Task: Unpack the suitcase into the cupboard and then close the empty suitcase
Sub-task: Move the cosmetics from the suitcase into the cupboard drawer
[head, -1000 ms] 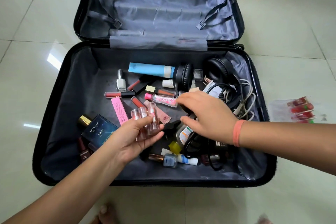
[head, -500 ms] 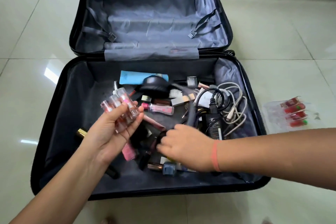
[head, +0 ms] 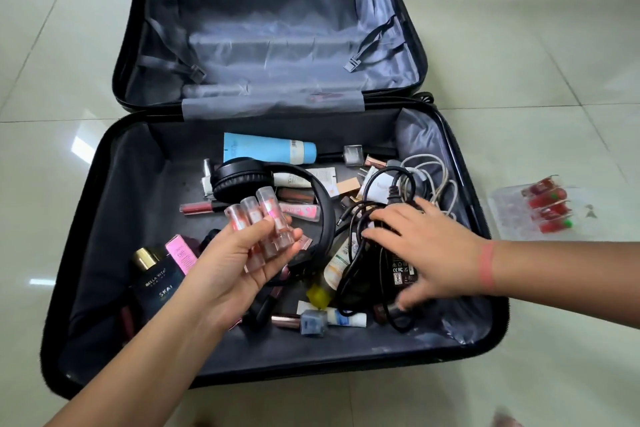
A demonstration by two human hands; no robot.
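Holding tubes [head: 264,229], left hand [head: 227,276] hovers inside suitcase [head: 100,236] rim

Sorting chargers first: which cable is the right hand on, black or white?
The black cable with the power brick; the right hand rests on it, while the white cable coils farther back.

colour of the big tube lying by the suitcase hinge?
The tube is light blue with a whitish band near one end; head view.

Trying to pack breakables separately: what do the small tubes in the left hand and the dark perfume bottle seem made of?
The small tubes: likely clear glossy plastic; pink contents show through. The perfume bottle: probably dark glass, flat faces; cap shiny gold, metal-look.
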